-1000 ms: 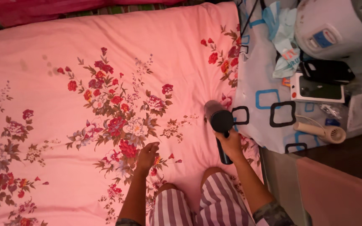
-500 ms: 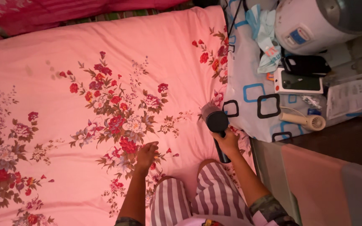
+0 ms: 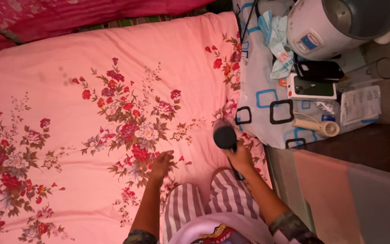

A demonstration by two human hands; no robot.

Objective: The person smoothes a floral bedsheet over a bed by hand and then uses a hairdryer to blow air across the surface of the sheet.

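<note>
On bedsheet [image 3: 68, 113] — hand [image 3: 239, 158], hairdryer [image 3: 225, 137]

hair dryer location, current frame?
Head view, right of centre: the black hair dryer is in the right hand, over the pink floral sheet near its right edge, beside the squares-patterned cloth.
</note>
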